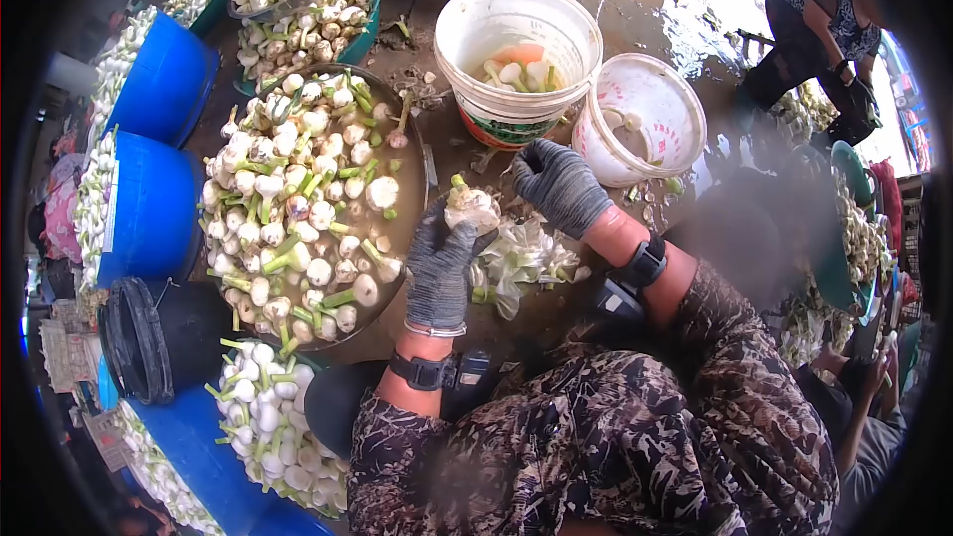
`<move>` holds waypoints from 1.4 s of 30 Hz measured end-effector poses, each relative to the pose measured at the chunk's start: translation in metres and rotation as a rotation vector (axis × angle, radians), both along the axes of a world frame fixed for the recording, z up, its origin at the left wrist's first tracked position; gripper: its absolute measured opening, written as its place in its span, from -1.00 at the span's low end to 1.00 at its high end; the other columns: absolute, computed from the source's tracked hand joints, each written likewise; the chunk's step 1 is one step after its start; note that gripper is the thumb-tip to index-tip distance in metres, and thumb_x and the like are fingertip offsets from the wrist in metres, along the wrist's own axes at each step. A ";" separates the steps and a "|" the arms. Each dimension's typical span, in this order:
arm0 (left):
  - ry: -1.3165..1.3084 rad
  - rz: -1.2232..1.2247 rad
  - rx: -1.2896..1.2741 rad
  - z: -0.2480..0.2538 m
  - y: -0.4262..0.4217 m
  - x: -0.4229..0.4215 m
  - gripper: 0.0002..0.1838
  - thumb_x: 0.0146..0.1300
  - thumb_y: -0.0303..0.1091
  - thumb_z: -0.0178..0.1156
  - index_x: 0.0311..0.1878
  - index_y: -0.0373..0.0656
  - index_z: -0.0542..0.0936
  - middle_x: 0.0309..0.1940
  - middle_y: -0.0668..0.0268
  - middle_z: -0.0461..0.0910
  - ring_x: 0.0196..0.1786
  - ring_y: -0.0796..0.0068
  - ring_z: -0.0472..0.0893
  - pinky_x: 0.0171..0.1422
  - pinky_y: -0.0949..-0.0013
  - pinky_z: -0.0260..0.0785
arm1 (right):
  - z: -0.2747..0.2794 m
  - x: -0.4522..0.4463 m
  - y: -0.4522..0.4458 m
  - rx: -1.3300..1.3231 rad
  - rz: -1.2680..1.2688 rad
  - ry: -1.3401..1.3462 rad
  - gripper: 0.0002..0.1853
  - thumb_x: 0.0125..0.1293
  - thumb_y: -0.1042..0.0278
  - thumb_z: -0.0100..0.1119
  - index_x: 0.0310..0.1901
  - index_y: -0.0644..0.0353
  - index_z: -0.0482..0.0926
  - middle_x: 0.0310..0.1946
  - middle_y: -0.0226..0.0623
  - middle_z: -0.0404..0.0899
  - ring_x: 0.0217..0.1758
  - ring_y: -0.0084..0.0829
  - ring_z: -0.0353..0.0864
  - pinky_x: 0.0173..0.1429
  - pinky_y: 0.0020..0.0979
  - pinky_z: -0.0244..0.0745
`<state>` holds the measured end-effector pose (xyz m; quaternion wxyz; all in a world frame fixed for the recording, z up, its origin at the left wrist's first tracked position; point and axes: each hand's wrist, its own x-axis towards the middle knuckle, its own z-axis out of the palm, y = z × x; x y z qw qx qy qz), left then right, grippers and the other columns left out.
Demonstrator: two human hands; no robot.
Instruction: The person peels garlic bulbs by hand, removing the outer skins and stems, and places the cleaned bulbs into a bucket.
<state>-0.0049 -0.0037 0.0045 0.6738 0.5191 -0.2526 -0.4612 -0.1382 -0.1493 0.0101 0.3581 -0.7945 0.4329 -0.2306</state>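
Note:
My left hand (440,273), in a grey knit glove, holds a garlic bulb (472,208) with a short green stem stub, dirty skin still around it. To its right and a little higher, my right hand (564,189), gloved the same way, has its fingers curled together in a pinch; whatever lies between the fingertips is too small to make out. Peeled skins (526,263) lie in a pile below and between the hands. Left of my left hand sits a wide round pan (421,174) of murky water heaped with bulbs.
A white bucket (516,15) with a few bulbs stands ahead, beside a tilted white bucket (685,129). Blue tubs (154,203) and a black bucket (184,337) are at left. Peeled bulbs (273,417) fill a container at lower left. A person (819,40) bends at upper right.

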 end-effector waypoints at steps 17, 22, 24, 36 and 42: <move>-0.145 0.063 0.105 -0.008 0.000 -0.001 -0.52 0.31 -0.44 0.24 0.26 -0.27 0.38 0.08 0.24 0.51 0.10 0.45 0.52 0.22 0.36 0.45 | 0.030 0.003 0.034 -0.288 0.145 -0.085 -0.92 0.16 0.35 0.22 -0.38 0.14 0.56 -0.43 -0.13 0.59 -0.36 -0.04 0.61 -0.24 -0.13 0.52; 0.248 -0.012 -0.131 0.001 0.006 -0.002 -0.55 0.38 -0.31 0.19 0.25 -0.28 0.36 0.09 0.10 0.49 0.13 0.17 0.55 0.25 0.04 0.50 | 0.017 -0.004 0.013 -0.082 0.034 -0.086 -0.88 0.19 0.33 0.20 -0.36 0.18 0.55 -0.45 -0.05 0.60 -0.33 0.01 0.62 -0.22 -0.12 0.52; 0.381 -0.045 -0.141 0.004 0.013 0.008 -0.56 0.37 -0.34 0.20 0.25 -0.25 0.37 0.10 0.15 0.48 0.14 0.21 0.53 0.27 0.02 0.50 | -0.010 -0.015 -0.014 -0.114 -0.096 0.058 -0.86 0.20 0.31 0.20 -0.31 0.20 0.57 -0.48 -0.01 0.60 -0.34 0.04 0.61 -0.21 -0.11 0.52; 0.004 -0.008 -0.003 -0.005 0.004 0.007 -0.53 0.32 -0.32 0.27 0.23 -0.14 0.36 0.08 0.27 0.49 0.08 0.40 0.55 0.18 0.30 0.52 | 0.050 -0.002 0.044 -0.309 0.168 -0.041 -0.86 0.14 0.31 0.28 -0.29 0.12 0.58 -0.37 -0.17 0.60 -0.31 -0.09 0.64 -0.23 -0.19 0.55; 0.281 -0.098 -0.176 0.002 0.009 0.002 -0.41 0.28 -0.19 0.31 0.30 -0.20 0.36 0.10 0.17 0.51 0.09 0.28 0.58 0.15 0.13 0.54 | 0.013 -0.006 0.009 0.019 -0.005 -0.082 -0.86 0.21 0.33 0.18 -0.32 0.22 0.57 -0.43 -0.03 0.63 -0.26 0.05 0.62 -0.16 -0.10 0.54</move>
